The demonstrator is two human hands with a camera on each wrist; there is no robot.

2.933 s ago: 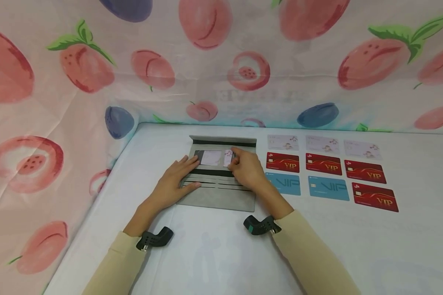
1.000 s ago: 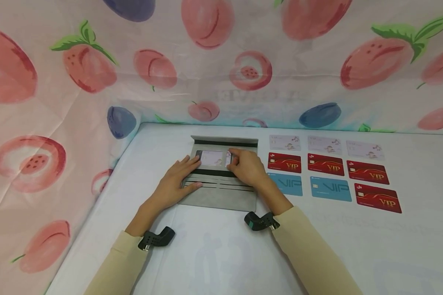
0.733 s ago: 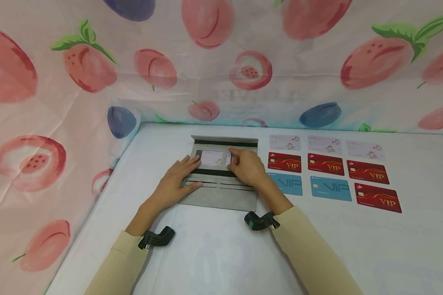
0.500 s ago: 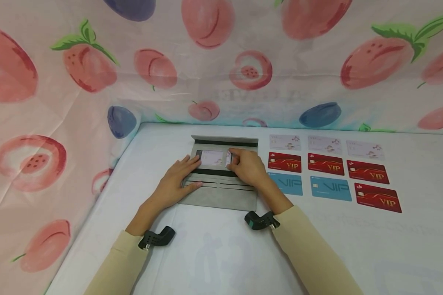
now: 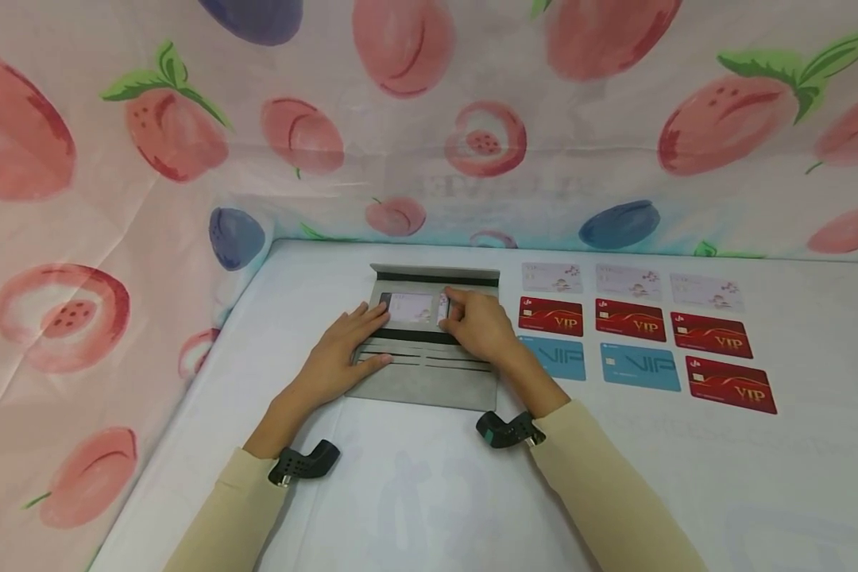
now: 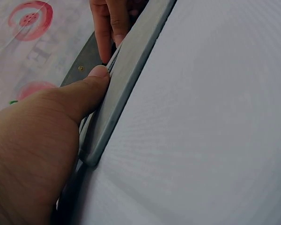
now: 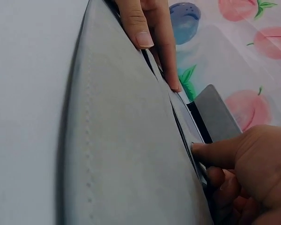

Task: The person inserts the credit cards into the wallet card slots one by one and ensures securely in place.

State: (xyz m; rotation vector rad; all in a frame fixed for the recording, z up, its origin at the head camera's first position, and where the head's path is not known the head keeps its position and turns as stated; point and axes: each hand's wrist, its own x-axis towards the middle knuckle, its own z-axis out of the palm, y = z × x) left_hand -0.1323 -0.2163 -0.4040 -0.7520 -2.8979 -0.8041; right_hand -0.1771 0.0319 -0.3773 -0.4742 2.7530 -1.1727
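An open grey wallet [image 5: 423,389] lies on the white table, its flap raised along the far edge. A pale card with a pink floral print [image 5: 411,307] sits mostly behind the wallet's window, its right end [image 5: 443,308] showing past a grey strip. My right hand [image 5: 482,324] pinches that right end between thumb and curled fingers. My left hand [image 5: 336,353] rests with spread fingers on the wallet's left side, thumb across the card slots. In the left wrist view the left thumb [image 6: 91,89] presses near the slot edges. The right wrist view shows the right thumb [image 7: 213,153] against the wallet.
Right of the wallet, cards lie in rows: pale floral cards [image 5: 628,281], red VIP cards [image 5: 629,319] and blue VIP cards [image 5: 639,366]. My right forearm partly covers the nearest blue one. A fruit-print cloth [image 5: 400,175] stands behind and left of the table.
Since the oldest frame, the pale card has slid slightly left behind the window, and less of its right end shows. In the last second both hands have barely moved.
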